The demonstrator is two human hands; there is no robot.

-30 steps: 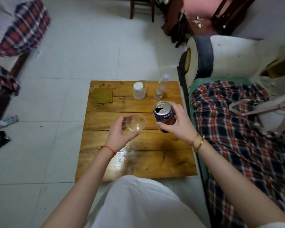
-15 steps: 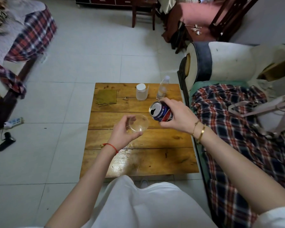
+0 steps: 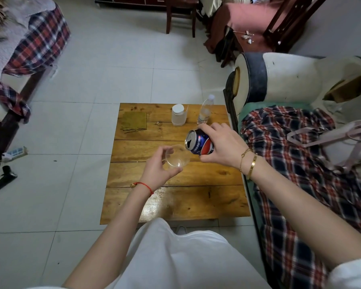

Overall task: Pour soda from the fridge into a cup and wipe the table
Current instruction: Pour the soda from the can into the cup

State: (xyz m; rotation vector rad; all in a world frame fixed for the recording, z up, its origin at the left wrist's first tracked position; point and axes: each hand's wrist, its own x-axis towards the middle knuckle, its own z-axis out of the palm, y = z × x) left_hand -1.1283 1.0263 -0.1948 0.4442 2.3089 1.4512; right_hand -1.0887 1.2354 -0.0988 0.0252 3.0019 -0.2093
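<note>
Soda can (image 3: 200, 144), blue with a red and white logo, is tipped on its side above the middle of the wooden tabletop (image 3: 196, 203), its opened top facing left and sitting right at the rim of a clear cup (image 3: 178, 158); no liquid can be made out in the cup. Nearest the camera, a white garment covers the person's lap, and 2 bare forearms reach out over the tabletop's near edge. The left hand (image 3: 156, 168), with a red string at its wrist, grips the cup from the left side with curled fingers, holding it above the boards. The right hand (image 3: 222, 146), with 2 gold bracelets at its wrist, wraps around the can's body from the right. Farther back on the tabletop lie a flat olive-green cloth (image 3: 134, 121) at the left, a white-lidded jar (image 3: 178, 114) near the middle, and a clear plastic bottle (image 3: 205, 110) just right of it. A sofa with a plaid blanket (image 3: 300, 163) stands along the right side of the tabletop.
</note>
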